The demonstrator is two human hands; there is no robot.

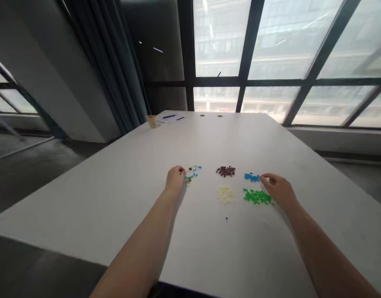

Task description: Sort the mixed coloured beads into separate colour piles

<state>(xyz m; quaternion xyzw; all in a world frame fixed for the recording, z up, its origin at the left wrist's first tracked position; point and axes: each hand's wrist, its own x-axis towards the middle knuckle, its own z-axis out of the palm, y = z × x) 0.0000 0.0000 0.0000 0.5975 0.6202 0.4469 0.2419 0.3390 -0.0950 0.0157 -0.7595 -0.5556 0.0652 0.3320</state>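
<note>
My left hand [175, 179] is at the left edge of a small mixed group of pieces [195, 174], in blue, green, red and dark brown. Its fingers are pinched; what they hold, if anything, is too small to name. On the right, my right hand [280, 189] has its fingertips drawn together at the edge of the blue pieces [251, 177]. Anything between them is hidden. Just below that hand's fingers lie the green pieces [257, 196]. Dark brown pieces [225, 171] and pale yellow pieces [225, 194] form two more groups between my hands.
One tiny dark piece [227, 218] lies alone nearer to me on the white table [209, 256]. At the far left corner stand a tan cup [152, 121] and papers with pens [172, 118]. Two dark round spots mark the far tabletop. Windows rise beyond it.
</note>
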